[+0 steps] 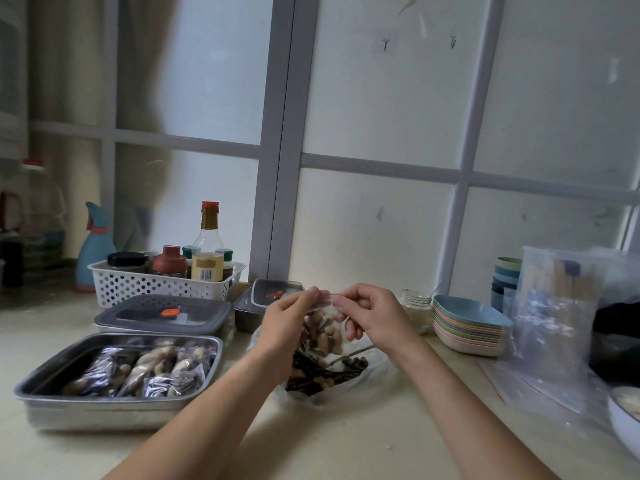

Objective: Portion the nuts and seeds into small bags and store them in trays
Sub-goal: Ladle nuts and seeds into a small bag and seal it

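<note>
Both left grip (287,313) and right grip (374,313) pinch a clear small bag (329,308) of peanuts (323,341) and dark seeds (334,345)

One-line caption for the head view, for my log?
Left hand and right hand pinch the top of a small bag of nuts above the bulk bag; filled bags lie in the steel tray.

A frosted window (381,98) fills the view from 10 to 2 o'clock, its pale grey frame (280,150) crossing in bars. A beige curtain (69,81) hangs at 10 o'clock. Soft daylight falls on the cream worktop (329,438) at 6 o'clock.
</note>
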Tool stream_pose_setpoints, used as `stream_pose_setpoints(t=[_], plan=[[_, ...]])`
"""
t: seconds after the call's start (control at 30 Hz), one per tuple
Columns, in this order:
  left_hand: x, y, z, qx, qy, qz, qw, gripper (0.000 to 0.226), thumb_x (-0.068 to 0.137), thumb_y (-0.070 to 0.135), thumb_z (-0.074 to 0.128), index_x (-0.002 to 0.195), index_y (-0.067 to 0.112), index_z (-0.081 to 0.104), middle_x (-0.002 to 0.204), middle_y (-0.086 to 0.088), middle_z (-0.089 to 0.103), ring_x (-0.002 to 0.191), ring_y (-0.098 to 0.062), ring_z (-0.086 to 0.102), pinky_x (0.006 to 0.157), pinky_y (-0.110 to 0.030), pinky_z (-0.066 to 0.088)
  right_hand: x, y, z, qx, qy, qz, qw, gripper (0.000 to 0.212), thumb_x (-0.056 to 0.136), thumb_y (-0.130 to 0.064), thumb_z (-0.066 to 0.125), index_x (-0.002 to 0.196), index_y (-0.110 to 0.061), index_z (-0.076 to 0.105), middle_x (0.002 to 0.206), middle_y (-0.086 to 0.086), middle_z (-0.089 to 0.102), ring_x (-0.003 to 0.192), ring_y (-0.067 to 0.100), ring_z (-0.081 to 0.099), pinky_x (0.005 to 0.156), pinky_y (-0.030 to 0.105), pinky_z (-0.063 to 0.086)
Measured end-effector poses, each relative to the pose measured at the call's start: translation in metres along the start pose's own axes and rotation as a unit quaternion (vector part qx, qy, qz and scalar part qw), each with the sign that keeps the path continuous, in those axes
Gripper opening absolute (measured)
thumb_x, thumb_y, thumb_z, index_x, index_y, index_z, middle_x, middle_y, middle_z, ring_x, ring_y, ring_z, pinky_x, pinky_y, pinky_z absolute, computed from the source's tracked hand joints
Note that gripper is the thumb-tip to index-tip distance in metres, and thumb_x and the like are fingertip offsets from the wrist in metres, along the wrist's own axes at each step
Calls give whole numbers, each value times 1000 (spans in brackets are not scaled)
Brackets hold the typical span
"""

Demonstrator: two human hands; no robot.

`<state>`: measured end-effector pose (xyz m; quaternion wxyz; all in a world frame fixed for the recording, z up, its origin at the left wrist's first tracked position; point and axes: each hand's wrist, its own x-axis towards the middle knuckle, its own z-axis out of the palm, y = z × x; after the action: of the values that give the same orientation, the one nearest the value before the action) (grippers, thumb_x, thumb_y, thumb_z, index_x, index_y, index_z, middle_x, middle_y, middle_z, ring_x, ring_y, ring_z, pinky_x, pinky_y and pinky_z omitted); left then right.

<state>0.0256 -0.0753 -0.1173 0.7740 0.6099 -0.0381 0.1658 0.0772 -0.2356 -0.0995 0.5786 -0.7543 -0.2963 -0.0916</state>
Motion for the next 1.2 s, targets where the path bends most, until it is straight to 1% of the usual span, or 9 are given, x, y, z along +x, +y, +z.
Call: stream_pose_setpoints(t=[0.17, 0.27, 0.37, 0.43, 0.5, 0.6, 0.83, 1.07, 1.2], plan=[[-5, 2, 2, 23, -2, 5, 1000, 45, 106, 46, 47, 99, 17, 80, 92, 1, 80, 86, -15, 76, 78, -32, 55, 0, 2, -1, -18, 21, -5, 1000, 12, 98, -18, 68, 92, -9, 71, 77, 5, 71, 53, 19, 61, 53, 28, 46], [-5, 2, 1, 41, -39, 17, 998, 48, 106, 50, 42, 103, 20, 79, 98, 1, 80, 92, -15, 76, 83, -31, 55, -1, 2, -2, -10, 30, 5, 999, 13, 100, -17, 64, 94, -6, 68, 84, 5, 74, 52, 23, 62, 50, 28, 45], [-5, 0, 1, 76, -93, 51, 991, 29, 101, 40, 61, 109, 19, 79, 105, -3, 79, 101, -17, 74, 89, -28, 55, -1, 3, -2, -6, 35, 19, 999, 14, 101, -16, 62, 96, -3, 67, 83, 5, 74, 50, 22, 61, 48, 27, 44], [-5, -2, 1, 74, -92, 63, 991, 16, 97, 26, 68, 101, 16, 81, 100, -15, 77, 88, -21, 72, 77, -25, 55, -1, 6, -2, -8, 32, 26, 999, 15, 101, -16, 62, 96, -4, 68, 82, 6, 74, 51, 21, 61, 50, 28, 45], [-5, -3, 0, 67, -70, 49, 994, 17, 98, 24, 69, 95, 13, 81, 90, -21, 75, 76, -26, 68, 69, -29, 56, 0, 7, -1, 1, 20, 31, 999, 14, 101, -17, 63, 97, -4, 69, 86, 12, 74, 54, 21, 63, 52, 27, 46], [-4, -2, -2, 77, -61, 32, 995, 17, 98, 26, 68, 98, 16, 82, 87, -10, 78, 78, -22, 72, 72, -29, 55, 1, 8, 1, 9, 8, 33, 999, 12, 100, -14, 64, 98, -4, 70, 89, 17, 74, 55, 20, 65, 53, 26, 47], [-4, -3, 0, 81, -55, 31, 995, 19, 99, 28, 67, 98, 17, 82, 89, -9, 79, 86, -25, 76, 81, -34, 58, 0, 7, 0, -10, 20, 31, 999, 13, 100, -14, 64, 95, -4, 70, 86, 13, 76, 53, 21, 64, 53, 27, 47], [0, -8, 0, 53, -19, 13, 998, 26, 96, 32, 70, 94, 7, 81, 87, -14, 78, 83, -32, 76, 80, -39, 63, -1, 6, 1, -15, 26, 23, 999, 15, 101, -18, 64, 92, -7, 69, 85, 11, 75, 53, 23, 64, 51, 28, 46], [3, -10, -1, 43, -14, 14, 999, 31, 97, 36, 68, 93, 8, 81, 86, -17, 78, 72, -27, 73, 80, -39, 59, -1, 6, 1, -19, 30, 18, 999, 17, 101, -20, 65, 90, -7, 69, 82, 8, 75, 52, 24, 63, 50, 28, 45]])
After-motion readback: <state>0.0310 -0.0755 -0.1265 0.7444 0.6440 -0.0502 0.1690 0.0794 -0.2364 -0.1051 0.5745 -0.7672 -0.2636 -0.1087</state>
